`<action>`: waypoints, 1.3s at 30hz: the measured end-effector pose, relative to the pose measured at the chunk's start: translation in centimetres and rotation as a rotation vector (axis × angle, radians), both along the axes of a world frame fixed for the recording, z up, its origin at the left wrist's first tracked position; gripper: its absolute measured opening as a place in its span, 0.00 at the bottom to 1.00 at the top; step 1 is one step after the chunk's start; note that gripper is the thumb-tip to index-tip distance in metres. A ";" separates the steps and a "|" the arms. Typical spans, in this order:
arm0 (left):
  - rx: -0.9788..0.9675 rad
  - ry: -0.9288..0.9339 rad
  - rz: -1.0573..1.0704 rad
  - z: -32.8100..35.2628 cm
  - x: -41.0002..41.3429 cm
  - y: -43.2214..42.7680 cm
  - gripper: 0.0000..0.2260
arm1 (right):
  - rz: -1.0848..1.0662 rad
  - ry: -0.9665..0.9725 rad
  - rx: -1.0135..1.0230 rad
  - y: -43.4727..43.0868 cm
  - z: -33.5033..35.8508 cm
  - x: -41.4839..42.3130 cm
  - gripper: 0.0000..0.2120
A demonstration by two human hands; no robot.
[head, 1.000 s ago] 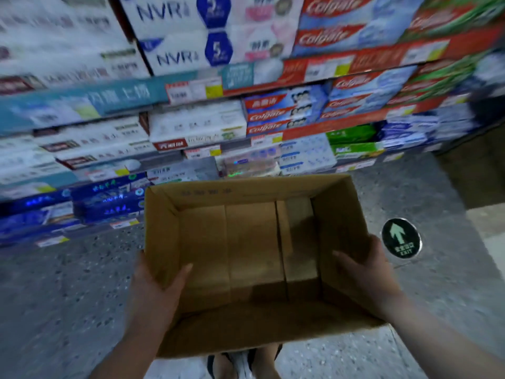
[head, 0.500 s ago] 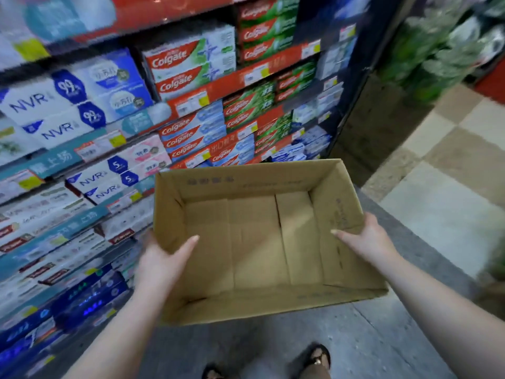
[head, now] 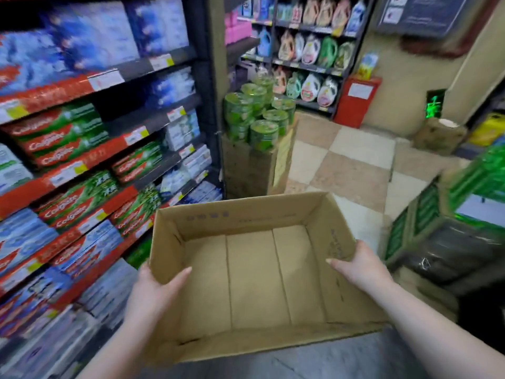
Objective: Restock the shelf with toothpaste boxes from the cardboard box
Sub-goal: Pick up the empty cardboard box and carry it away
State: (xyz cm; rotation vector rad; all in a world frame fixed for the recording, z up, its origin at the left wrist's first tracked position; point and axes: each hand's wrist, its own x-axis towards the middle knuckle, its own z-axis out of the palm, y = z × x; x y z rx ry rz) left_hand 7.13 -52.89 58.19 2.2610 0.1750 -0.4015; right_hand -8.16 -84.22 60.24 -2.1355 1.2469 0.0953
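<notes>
An open brown cardboard box [head: 254,280] hangs in front of me, and only its bare bottom shows inside. My left hand [head: 153,291] grips its left wall, thumb inside. My right hand [head: 360,269] grips the right wall, thumb over the rim. The shelf [head: 114,149] with red price rails fills the left side. It is packed with red and green Colgate toothpaste boxes [head: 60,138] and blue and white ones [head: 24,236].
A brown carton [head: 246,165] topped with green round tubs [head: 257,113] stands at the shelf's end. Detergent pouches [head: 308,50] line a far rack. A red bin [head: 355,99] stands by the wall. Green crates [head: 442,222] sit at right. Checkered floor tiles [head: 344,165] lie ahead.
The view has swung right from facing the shelf to looking down the aisle, and the box has risen off the floor. Both hands have kept their hold on its side walls.
</notes>
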 end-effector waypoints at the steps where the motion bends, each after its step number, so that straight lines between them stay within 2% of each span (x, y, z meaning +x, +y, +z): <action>1: 0.004 0.006 -0.025 0.2 0.1 -2.3 0.41 | -0.019 0.006 -0.004 -2.1 0.4 -0.5 0.32; 3: 0.016 0.010 -0.079 0.6 0.5 -6.4 0.46 | -0.058 -0.001 -0.006 -5.8 1.4 -1.0 0.32; 6: 0.043 -0.010 -0.143 1.5 1.8 -12.2 0.44 | -0.104 -0.023 -0.007 -10.9 2.4 -1.3 0.33; 10: 0.038 -0.025 -0.216 2.0 4.7 -19.8 0.47 | -0.165 -0.035 -0.018 -17.2 3.1 -0.7 0.35; 15: -0.025 -0.039 -0.294 1.1 9.5 -30.9 0.46 | -0.261 -0.054 -0.042 -26.8 2.7 1.8 0.34; 19: -0.017 -0.040 -0.377 1.3 13.7 -39.8 0.45 | -0.351 -0.042 -0.049 -34.3 2.8 4.8 0.35; 25: -0.020 -0.029 -0.479 1.6 19.1 -51.7 0.44 | -0.441 -0.062 -0.059 -44.8 3.0 8.4 0.32; 33: 0.045 -0.017 -0.452 -0.5 22.7 -66.9 0.47 | -0.399 -0.041 -0.056 -61.3 1.2 14.0 0.34; 39: 0.056 0.004 -0.337 -1.4 23.7 -76.8 0.49 | -0.269 0.001 -0.011 -74.2 1.2 18.8 0.29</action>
